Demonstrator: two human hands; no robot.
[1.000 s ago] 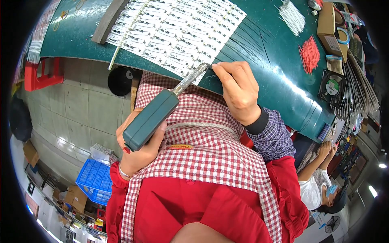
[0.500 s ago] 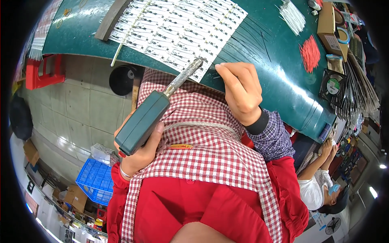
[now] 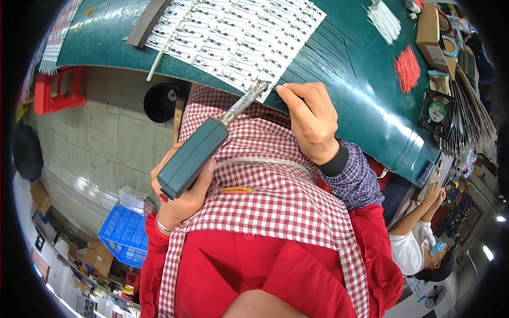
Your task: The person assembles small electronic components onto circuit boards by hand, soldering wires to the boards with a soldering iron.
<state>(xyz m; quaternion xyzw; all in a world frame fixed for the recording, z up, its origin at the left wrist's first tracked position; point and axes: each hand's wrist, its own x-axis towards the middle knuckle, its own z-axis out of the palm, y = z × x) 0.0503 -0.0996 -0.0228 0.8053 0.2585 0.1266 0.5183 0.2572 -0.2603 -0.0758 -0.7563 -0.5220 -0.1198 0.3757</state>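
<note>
My left hand (image 3: 183, 193) is closed around the dark green handle of a soldering gun (image 3: 195, 156). The gun's grey, crusted tip rests at the near corner of a white circuit board panel (image 3: 228, 50). Rows of small black parts and pale leads cover that panel. Just right of the tip, my right hand (image 3: 315, 119) pinches what looks like a thin dark wire at the board's edge; the fingers partly hide it. More thin black wires (image 3: 323, 55) lie on the green table (image 3: 371, 114) beside the panel.
White wires (image 3: 384, 21) and red wires (image 3: 407, 69) lie in bundles at the far right, near a cardboard box (image 3: 428, 34) and a black fan (image 3: 436, 111). A dark wooden bar (image 3: 147, 24) sits at the panel's left. Another person (image 3: 419, 244) works at right.
The soldering gun has shifted slightly right. My right hand has moved a little left, bringing its fingertips closer to the gun's tip.
</note>
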